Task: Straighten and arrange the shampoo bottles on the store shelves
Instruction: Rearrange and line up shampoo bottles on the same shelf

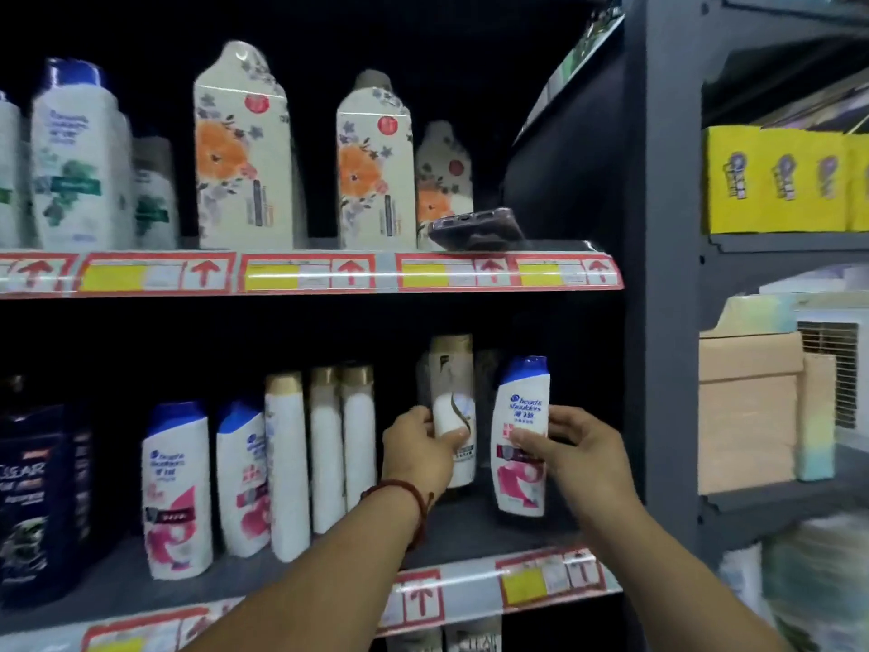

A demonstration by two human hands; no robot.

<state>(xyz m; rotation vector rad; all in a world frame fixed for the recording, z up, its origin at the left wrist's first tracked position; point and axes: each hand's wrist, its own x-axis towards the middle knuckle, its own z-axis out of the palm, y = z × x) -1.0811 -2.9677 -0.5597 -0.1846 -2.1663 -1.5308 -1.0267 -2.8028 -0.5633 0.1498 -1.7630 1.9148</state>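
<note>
- Lower shelf [470,527], far left: dark bottle [33,501] stands right at the front. Not near the hands, low risk.
- Two pink-label bottles [176,491] lean and sit unevenly, close to the front lip. A knock along the row could tip them off the shelf.
- Gold-cap row [324,454] is packed tight, bottles touching. The left forearm passes just in front of and below it, so a sideways swing of the arm could topple them like dominoes.
- Left hand [418,451] grips a gold-cap bottle [454,407] at mid-body, fingers [454,437] wrapped round its front and left side. More bottles stand dim behind it. Pushing it back blind could knock those over.
- Phone [477,230] lies on the upper shelf [301,275], its end poking over the front edge, straight above the hands. Bumping that shelf or lifting a bottle high may send it down.
- Blue-cap bottle [522,435] is tilted, base at or just above the lower shelf, can't tell which. Let go at this tilt and it likely falls.
- Right hand [578,454] holds that bottle at its middle, fingers [526,440] curled across the label. Grip is only light and the plastic is smooth, so it could slip or twist.
- Both held bottles are just beside each other; they may clash when set down.
</note>
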